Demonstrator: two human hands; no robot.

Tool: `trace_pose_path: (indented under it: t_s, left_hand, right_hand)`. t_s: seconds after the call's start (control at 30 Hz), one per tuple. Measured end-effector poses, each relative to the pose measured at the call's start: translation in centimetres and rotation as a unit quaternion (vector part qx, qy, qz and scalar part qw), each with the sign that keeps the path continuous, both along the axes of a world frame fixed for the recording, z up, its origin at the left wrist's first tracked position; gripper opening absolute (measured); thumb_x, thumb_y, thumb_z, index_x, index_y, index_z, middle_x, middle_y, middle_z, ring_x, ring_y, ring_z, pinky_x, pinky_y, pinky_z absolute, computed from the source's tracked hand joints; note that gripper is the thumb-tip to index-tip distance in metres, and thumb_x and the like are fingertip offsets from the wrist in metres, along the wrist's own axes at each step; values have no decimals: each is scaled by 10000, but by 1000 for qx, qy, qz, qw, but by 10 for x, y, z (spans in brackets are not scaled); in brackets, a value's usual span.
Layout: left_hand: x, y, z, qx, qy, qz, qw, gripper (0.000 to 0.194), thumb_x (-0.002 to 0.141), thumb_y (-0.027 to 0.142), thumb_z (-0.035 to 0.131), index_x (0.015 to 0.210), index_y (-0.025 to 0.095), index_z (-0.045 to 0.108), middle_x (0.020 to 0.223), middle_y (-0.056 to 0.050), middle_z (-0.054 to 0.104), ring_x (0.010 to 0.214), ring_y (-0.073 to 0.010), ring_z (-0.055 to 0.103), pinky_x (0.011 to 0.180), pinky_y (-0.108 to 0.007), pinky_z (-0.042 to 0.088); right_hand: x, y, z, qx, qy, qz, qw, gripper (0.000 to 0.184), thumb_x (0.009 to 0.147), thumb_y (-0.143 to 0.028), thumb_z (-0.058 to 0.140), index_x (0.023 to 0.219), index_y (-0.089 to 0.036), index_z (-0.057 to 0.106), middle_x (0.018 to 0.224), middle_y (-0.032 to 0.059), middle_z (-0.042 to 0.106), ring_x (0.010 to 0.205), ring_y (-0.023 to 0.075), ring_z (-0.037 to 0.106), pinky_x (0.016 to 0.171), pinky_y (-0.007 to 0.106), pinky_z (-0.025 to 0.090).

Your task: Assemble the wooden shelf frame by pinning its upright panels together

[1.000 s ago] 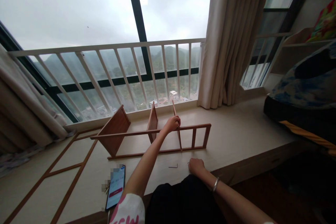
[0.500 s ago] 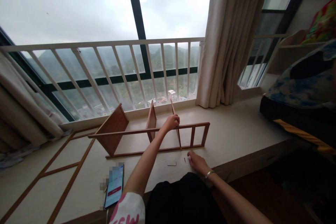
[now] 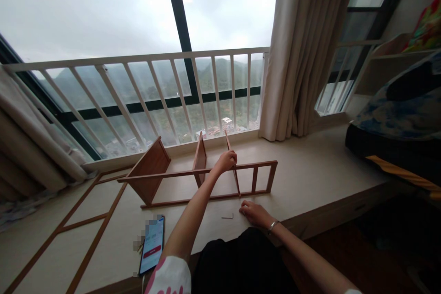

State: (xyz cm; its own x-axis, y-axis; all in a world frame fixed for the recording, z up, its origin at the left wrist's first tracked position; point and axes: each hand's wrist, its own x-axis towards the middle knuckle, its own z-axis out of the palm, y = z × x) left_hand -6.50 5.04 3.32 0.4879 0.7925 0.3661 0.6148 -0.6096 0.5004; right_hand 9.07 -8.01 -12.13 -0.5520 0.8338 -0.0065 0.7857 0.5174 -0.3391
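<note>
A brown wooden shelf frame [image 3: 165, 175] lies on its side on the pale window ledge, with several boards set crosswise between its rails. My left hand [image 3: 226, 161] is closed around the top rail where the narrow right-hand board [image 3: 237, 181] meets it. My right hand [image 3: 257, 214], with a bracelet at the wrist, rests on the ledge just in front of the frame. Its fingertips are pinched together over the spot of a small screw, which they now hide. Left of those fingers lies an L-shaped hex key [image 3: 228, 217].
A second ladder-like wooden frame [image 3: 82, 223] lies flat at left. A phone [image 3: 152, 244] with its screen lit is on the ledge near my left forearm. Behind stand a white railing [image 3: 138, 60] and a beige curtain [image 3: 303, 55]. The ledge's front edge [image 3: 330, 207] drops off at right.
My right hand has moved a little left, and its fingers have closed over the small screw, which was visible before. My left hand keeps its hold on the frame.
</note>
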Motion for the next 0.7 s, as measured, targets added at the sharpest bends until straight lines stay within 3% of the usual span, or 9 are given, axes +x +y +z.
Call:
trace_pose_path:
  t_s: [0.17,0.3,0.47,0.7]
  left_hand:
    - [1,0,-1,4,-5,-2,1000,250,590,66,333,560,131,573,700,-13,543,605,-90,475,614,-192,396]
    - [1,-1,-1,5,-5,5,1000,248,592,66,335,557,133,571,704,-13,544,618,-93,479,634,-196,400]
    - [2,-3,2,-2,-3,14,1000,252,597,63,333,552,136,570,713,-11,548,623,-93,484,645,-198,402]
    - [2,-1,2,9,-4,3,1000,253,586,60,330,547,139,567,702,-11,547,627,-95,484,639,-194,398]
  right_hand:
    - [9,-3,-1,13,-24,30,999,240,794,-176,376,939,-219,562,1000,41,523,864,137,490,709,213,336]
    - [19,-5,-9,13,-17,15,1000,213,801,-228,385,910,-209,568,972,44,536,833,138,509,703,219,337]
    - [39,-5,-27,-4,51,-95,994,207,796,-311,406,860,-215,578,896,19,561,794,133,525,695,220,352]
    - [54,7,-38,39,137,-273,952,258,807,-346,347,810,-218,571,847,15,576,728,139,532,645,238,373]
